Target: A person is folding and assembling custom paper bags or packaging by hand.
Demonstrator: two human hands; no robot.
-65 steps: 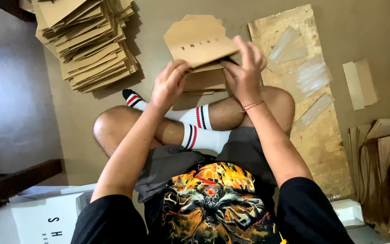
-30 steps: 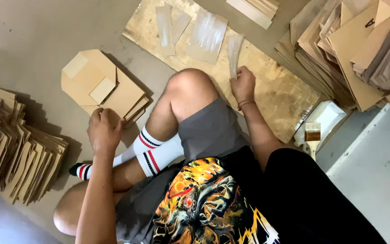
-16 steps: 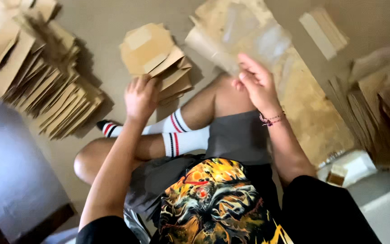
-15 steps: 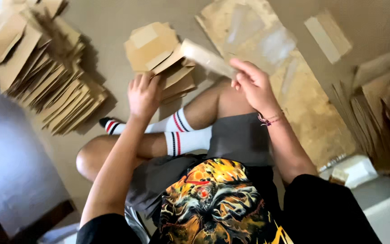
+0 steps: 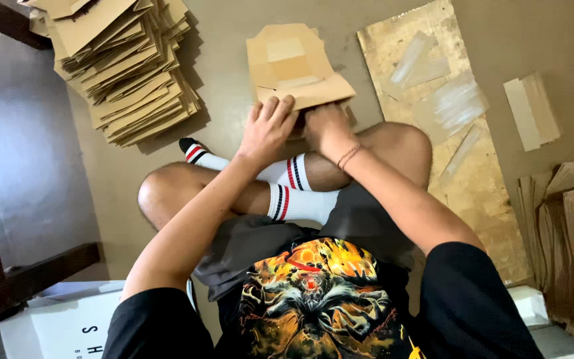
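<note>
I sit cross-legged on the floor. A brown cardboard box piece (image 5: 297,70) with folded flaps lies just beyond my shins. My left hand (image 5: 267,129) rests on its near edge, fingers spread over the flap. My right hand (image 5: 327,129) is tucked beside it, fingers curled under the same flap and partly hidden. Both hands grip the box's near edge.
A tall heap of flat cardboard blanks (image 5: 121,63) lies at the far left. A worn board (image 5: 460,173) with clear tape strips (image 5: 456,100) lies to the right. More flat cardboard (image 5: 573,233) is stacked at the right edge. A white box (image 5: 68,326) and dark wooden furniture (image 5: 8,279) sit near left.
My right hand came back from the tape board on the right and joined the left hand on the box's near flap. My head turned, shifting the view.
</note>
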